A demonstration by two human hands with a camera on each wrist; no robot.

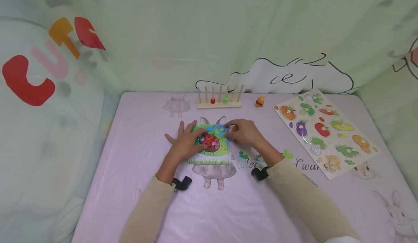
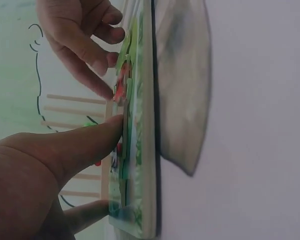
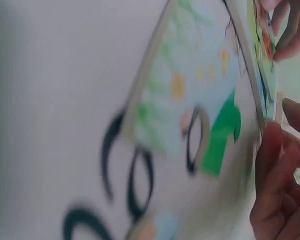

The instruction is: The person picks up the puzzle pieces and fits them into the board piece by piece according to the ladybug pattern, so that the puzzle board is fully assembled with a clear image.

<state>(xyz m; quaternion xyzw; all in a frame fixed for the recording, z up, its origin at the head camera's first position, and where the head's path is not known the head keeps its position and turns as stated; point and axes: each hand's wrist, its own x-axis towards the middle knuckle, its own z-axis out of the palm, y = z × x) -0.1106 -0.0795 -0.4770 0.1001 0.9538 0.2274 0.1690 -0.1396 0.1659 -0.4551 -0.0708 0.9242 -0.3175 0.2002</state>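
Observation:
A ladybug jigsaw puzzle (image 1: 210, 156) in a flat tray lies mid-table, with pieces set in it. My left hand (image 1: 187, 145) rests at its left side, fingers spread, the thumb on the ladybug. In the left wrist view the left thumb (image 2: 92, 142) presses the puzzle's top face. At the upper right corner my right hand (image 1: 245, 132) has thumb and index finger curled at a blue-green puzzle piece (image 1: 220, 128), mostly covered by the fingertips. Loose puzzle pieces (image 1: 243, 163) lie right of the tray, partly under the right forearm; one shows a green shape (image 3: 222, 135).
Behind the puzzle stands a wooden peg rack (image 1: 218, 105) with a red and a green bead. A small yellow bear figure (image 1: 259, 102) is right of it. A vegetable peg board (image 1: 326, 136) lies tilted on the right. Fabric walls (image 1: 196, 36) border the table.

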